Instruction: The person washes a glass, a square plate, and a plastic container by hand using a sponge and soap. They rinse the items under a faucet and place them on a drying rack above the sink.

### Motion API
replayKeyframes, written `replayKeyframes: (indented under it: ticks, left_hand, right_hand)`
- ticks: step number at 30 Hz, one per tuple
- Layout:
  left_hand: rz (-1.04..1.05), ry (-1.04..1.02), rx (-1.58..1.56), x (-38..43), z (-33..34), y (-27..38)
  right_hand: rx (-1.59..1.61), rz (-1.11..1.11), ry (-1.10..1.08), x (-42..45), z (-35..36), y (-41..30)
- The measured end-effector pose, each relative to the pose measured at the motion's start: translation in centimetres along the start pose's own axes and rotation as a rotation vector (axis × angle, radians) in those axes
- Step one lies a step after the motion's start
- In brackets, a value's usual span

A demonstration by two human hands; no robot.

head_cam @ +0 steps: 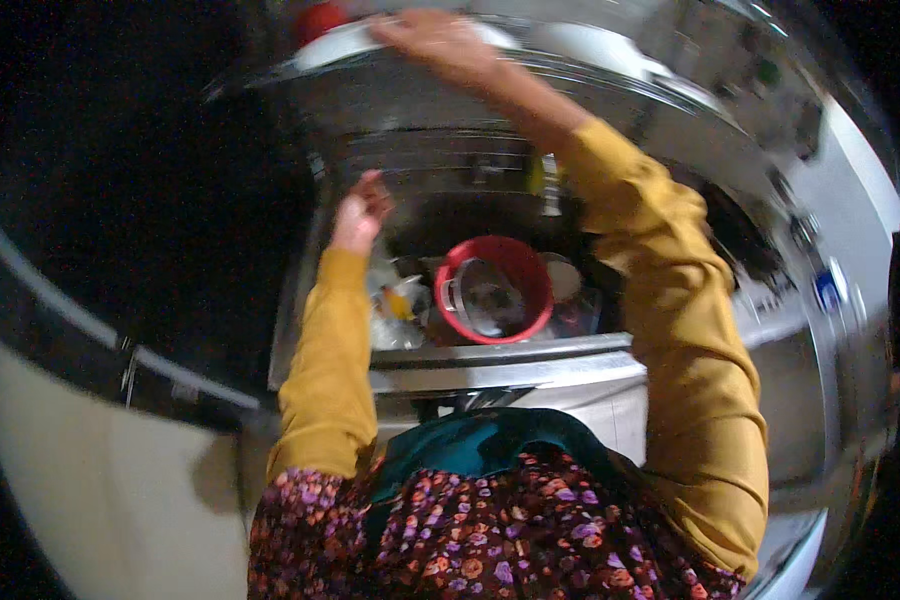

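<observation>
My right hand (pixel 442 45) reaches far forward over a metal rack or ledge, at white dishes (pixel 337 43). Blur hides whether its fingers grip one. My left hand (pixel 360 214) hovers above the left side of a metal sink (pixel 495 352), fingers loosely bent, with nothing visible in it. Inside the sink stands a red plastic tub (pixel 450 326) holding a clear container (pixel 487 296). Clear plastic with a yellow-orange item (pixel 399 304) lies left of the tub. A pale round item (pixel 562 277) is at its right.
A red object (pixel 319 22) sits near the far white dishes, and a white dish (pixel 592 46) lies farther right on the same ledge. Something yellow (pixel 536 176) stands at the sink's back. To the right is a light counter (pixel 862 225); a dark surface (pixel 142 187) fills the left.
</observation>
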State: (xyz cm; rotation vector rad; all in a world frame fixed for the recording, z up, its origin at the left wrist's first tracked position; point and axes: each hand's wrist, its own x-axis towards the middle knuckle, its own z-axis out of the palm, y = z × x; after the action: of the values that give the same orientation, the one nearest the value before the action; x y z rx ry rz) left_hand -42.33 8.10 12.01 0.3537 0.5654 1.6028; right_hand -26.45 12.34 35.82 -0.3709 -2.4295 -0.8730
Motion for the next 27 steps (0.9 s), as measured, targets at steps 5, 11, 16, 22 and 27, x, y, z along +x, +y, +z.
replayKeyframes:
  ticks: [5,11,16,22,27]
  left_hand:
    - [-0.268,-0.441,-0.266,3.1,-4.1,-0.6]
    - [-0.4,-0.194,-0.241,2.8,1.1,-4.3]
    - [-0.418,-0.212,-0.139,2.6,4.0,-6.7]
    - [-0.34,-0.13,0.045,0.2,7.5,-9.8]
    - [-0.38,-0.291,-0.11,2.6,3.0,-7.9]
  right_hand:
    - [0.005,0.032,0.155,2.1,0.1,-2.7]
    - [-0.327,0.244,0.187,-0.1,2.5,-2.6]
    - [-0.204,0.306,0.081,-2.2,2.1,-2.3]
    - [-0.239,0.351,0.155,-5.0,-0.4,-3.0]
    - [-0.231,0.28,0.386,-7.7,-4.1,-7.5]
